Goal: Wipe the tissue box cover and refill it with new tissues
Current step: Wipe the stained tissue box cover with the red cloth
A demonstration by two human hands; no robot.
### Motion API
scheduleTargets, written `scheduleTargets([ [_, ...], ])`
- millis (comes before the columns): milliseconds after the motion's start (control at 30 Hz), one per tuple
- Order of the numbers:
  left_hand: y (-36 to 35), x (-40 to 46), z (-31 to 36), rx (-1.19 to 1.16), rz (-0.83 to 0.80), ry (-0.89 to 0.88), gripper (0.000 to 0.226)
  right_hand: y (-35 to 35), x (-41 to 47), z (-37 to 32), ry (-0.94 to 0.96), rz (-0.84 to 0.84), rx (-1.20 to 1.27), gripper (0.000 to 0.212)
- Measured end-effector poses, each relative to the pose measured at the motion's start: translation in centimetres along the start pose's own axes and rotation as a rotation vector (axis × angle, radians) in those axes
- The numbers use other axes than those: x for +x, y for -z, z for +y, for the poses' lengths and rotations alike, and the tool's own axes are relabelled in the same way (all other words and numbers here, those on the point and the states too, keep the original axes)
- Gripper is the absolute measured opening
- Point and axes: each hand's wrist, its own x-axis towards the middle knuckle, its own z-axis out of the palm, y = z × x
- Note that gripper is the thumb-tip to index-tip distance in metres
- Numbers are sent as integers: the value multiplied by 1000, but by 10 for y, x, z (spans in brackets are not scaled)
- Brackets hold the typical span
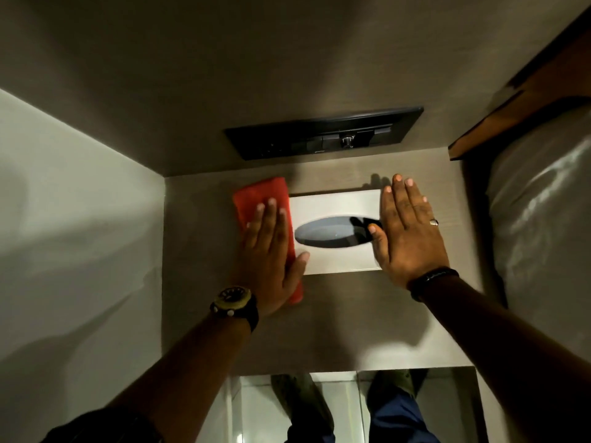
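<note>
A white tissue box cover [335, 206] with a dark oval opening [323, 233] lies on the grey shelf [287, 330]. No tissue shows in the opening. A red cloth [256, 196] is pressed flat against the cover's left end under my left hand [271, 251], whose fingers are stretched out. My right hand [409, 231] lies flat with fingers apart against the cover's right end, its thumb at the edge of the oval. It wears a ring.
A black switch panel [323, 132] is set in the wall behind the cover. A pale wall [80, 219] closes the left side. A bed with white linen [540, 219] and a wooden headboard edge [511, 107] lies on the right. My legs show below the shelf's front edge.
</note>
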Motion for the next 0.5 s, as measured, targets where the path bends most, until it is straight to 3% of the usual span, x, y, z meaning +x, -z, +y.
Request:
scheduleTargets([
  [133, 4, 39, 19, -235, 32, 476, 83, 1, 0, -1, -2, 1, 0, 68],
  [200, 5, 62, 27, -196, 27, 577, 84, 1, 0, -2, -9, 11, 5, 68],
  [300, 7, 77, 35, -7, -20, 459, 84, 1, -1, -2, -16, 16, 9, 67],
  [500, 1, 66, 77, 67, -22, -62, 83, 1, -2, 0, -2, 2, 8, 66],
])
